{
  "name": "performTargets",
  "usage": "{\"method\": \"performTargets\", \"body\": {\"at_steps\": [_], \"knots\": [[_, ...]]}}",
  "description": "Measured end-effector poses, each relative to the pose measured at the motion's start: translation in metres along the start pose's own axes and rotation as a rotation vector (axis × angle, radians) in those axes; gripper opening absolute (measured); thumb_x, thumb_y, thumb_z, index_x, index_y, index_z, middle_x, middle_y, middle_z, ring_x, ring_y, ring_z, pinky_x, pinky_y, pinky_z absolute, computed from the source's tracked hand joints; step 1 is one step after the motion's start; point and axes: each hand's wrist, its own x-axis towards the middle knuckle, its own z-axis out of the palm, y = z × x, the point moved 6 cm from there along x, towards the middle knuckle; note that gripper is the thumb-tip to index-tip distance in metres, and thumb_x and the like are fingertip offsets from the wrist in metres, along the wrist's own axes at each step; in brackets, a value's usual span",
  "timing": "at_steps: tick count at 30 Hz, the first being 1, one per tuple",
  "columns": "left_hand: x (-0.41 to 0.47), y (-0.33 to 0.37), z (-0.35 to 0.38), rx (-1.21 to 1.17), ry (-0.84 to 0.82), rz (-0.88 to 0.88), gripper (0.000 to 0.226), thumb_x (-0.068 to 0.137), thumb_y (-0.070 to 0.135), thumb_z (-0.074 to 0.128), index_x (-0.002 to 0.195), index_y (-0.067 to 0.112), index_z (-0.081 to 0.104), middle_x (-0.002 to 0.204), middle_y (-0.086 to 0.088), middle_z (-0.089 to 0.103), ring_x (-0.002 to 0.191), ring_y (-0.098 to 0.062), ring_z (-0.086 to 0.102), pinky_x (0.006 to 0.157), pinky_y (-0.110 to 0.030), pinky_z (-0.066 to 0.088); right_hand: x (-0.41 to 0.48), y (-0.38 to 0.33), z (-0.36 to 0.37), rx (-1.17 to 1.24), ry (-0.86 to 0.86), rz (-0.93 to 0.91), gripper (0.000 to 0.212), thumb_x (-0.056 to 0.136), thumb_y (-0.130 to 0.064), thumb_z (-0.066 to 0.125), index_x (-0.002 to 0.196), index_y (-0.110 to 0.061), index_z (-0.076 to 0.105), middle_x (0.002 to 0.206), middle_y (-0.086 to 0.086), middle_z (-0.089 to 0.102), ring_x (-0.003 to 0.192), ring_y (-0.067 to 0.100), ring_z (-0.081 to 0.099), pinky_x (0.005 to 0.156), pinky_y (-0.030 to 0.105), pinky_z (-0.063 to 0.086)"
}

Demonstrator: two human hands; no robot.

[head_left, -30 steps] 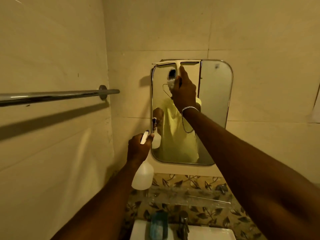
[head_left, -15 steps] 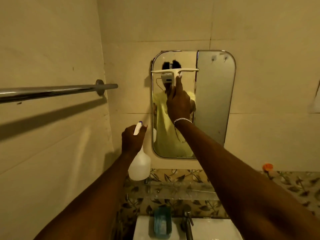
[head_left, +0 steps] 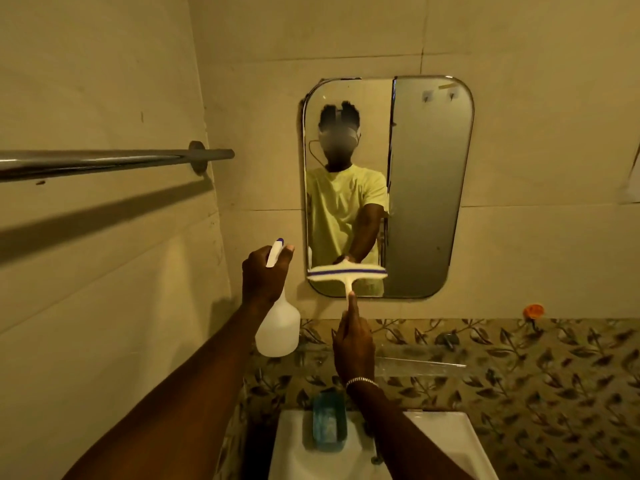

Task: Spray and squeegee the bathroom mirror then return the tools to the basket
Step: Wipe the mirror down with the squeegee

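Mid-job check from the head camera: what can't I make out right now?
- Basket: not in the head view, so the return spot is unknown.
- Squeegee handle: mostly covered by the right hand.
- Spray bottle trigger: hidden under the left hand.
- Streaks or droplets on the mirror: too dim and small to judge.
- Sink: cut off by the bottom edge, partly behind the right arm.

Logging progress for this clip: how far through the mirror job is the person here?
Mid-job. The right hand holds the squeegee low on the left half of the mirror, near its bottom edge. The mirror's right half looks duller, so it probably remains. The left hand holds the spray bottle. Neither tool is returned, and no basket is in view.
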Motion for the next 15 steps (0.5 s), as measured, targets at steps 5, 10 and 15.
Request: {"method": "performTargets", "body": {"at_steps": [5,10,15], "knots": [[-0.008,-0.005,-0.007,0.027,-0.001,-0.002,0.044,0.097,0.046,0.062,0.079,0.007,0.072,0.07,-0.011,0.07,0.066,-0.024,0.067,0.061,-0.03,0.051,-0.026,0.035,-0.002,0.067,-0.071,0.226,0.051,0.108,-0.026,0.041,0.157,-0.035,0.029,0.117,0.01,0.068,0.089,0.011,0.058,0.075,0.029,0.053],[-0.007,-0.003,-0.005,0.0,0.015,-0.006,0.043,0.096,0.046,0.063,0.078,0.008,0.071,0.068,-0.009,0.069,0.065,-0.023,0.067,0.063,-0.036,0.055,0.022,-0.025,-0.059,0.185,0.079,0.014,0.048,0.107,-0.023,0.043,0.155,-0.028,0.039,0.099,0.011,0.068,0.072,0.015,0.06,0.062,0.028,0.053],[-0.001,0.014,0.005,-0.041,0.0,0.028,0.04,0.097,0.043,0.063,0.08,0.008,0.071,0.068,-0.009,0.069,0.066,-0.025,0.068,0.066,-0.04,0.058,0.13,-0.113,-0.137,0.26,0.233,-0.184,0.046,0.109,-0.025,0.042,0.155,-0.029,0.038,0.104,0.009,0.067,0.083,0.02,0.064,0.071,0.024,0.052]]}}
